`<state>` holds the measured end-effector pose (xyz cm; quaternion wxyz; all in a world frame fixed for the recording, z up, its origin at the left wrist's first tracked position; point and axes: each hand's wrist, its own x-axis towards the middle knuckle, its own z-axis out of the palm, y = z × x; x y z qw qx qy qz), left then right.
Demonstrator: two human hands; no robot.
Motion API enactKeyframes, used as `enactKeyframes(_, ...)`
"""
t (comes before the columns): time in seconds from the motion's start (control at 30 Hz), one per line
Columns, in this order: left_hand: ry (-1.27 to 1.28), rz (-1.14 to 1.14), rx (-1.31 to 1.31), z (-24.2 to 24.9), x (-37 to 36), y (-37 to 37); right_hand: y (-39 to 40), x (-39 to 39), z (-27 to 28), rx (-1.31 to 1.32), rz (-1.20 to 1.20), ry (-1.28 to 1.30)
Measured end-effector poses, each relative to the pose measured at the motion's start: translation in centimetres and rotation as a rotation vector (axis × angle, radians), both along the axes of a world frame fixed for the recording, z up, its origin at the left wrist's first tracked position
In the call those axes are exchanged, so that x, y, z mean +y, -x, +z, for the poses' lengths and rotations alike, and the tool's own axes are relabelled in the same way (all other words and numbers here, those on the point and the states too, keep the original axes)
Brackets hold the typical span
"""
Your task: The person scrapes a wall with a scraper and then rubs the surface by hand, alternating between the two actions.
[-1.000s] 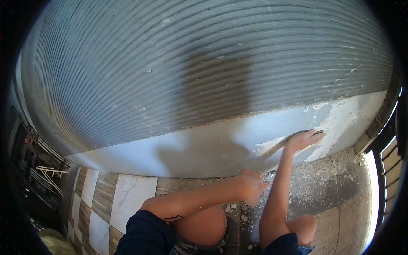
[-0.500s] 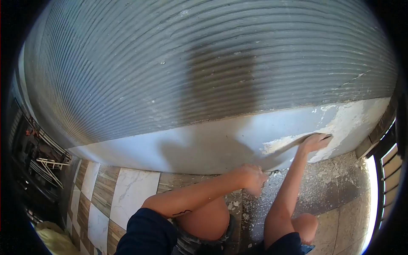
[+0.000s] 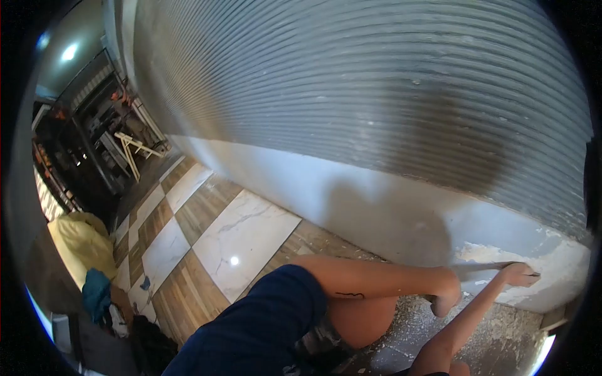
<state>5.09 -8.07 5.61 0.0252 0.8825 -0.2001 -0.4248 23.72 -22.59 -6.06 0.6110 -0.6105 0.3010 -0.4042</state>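
My right hand (image 3: 519, 274) is closed at the low, smooth band of the wall (image 3: 401, 216), where the paint is chipped. A thin, dark-edged piece (image 3: 534, 274) sticks out past its fingers; I cannot make out its kind. Pale bare patches (image 3: 483, 252) show around that hand. My left hand (image 3: 446, 292) hangs bent at the wrist, in front of the wall's foot and above the littered floor. Its fingers are mostly turned away, so their grip is hidden. White flakes and dust (image 3: 414, 335) lie on the floor below both hands.
Grey ribbed wall (image 3: 326, 88) rises above the smooth band. Marble and wood-look tiles (image 3: 244, 235) run along its foot. At the left are a yellow cloth-like bundle (image 3: 81, 244), a teal cloth (image 3: 96, 294) and, farther off, a pale wooden frame (image 3: 135, 153) amid clutter.
My view has swung left, bringing more floor and the far clutter into sight. My right hand stays at the chipped wall, a little farther along it. The left hand has dropped and bent downward.
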Motion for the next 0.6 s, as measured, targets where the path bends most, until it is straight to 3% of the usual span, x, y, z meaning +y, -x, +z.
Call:
enactKeyframes(0.1,0.035,-0.045,-0.035,1.5,-0.2,0.3,1.8,4.2,-3.3,-0.114,-0.081,0.163)
enactKeyframes(0.17,0.022,-0.049,-0.060,1.8,-0.1,0.3,3.6,6.9,-3.8,0.025,0.067,-0.042)
enactKeyframes(0.2,-0.130,-0.024,-0.222,4.7,-1.0,2.9,4.1,8.7,-4.3,0.027,0.078,-0.053)
enactKeyframes(0.27,-0.129,-0.023,-0.192,4.5,-0.8,2.9,4.8,11.1,-5.4,-0.064,0.033,0.253)
enactKeyframes(0.53,-0.059,-0.064,-0.012,1.2,-0.6,0.0,5.0,11.7,-3.8,-0.107,-0.023,0.709)
enactKeyframes(0.57,-0.048,-0.073,0.015,0.8,-0.7,-0.3,4.9,9.8,-1.4,-0.099,0.152,0.149)
enactKeyframes(0.6,-0.035,-0.083,0.041,0.4,-0.8,-0.5,0.9,6.8,-4.4,-0.129,-0.002,0.307)
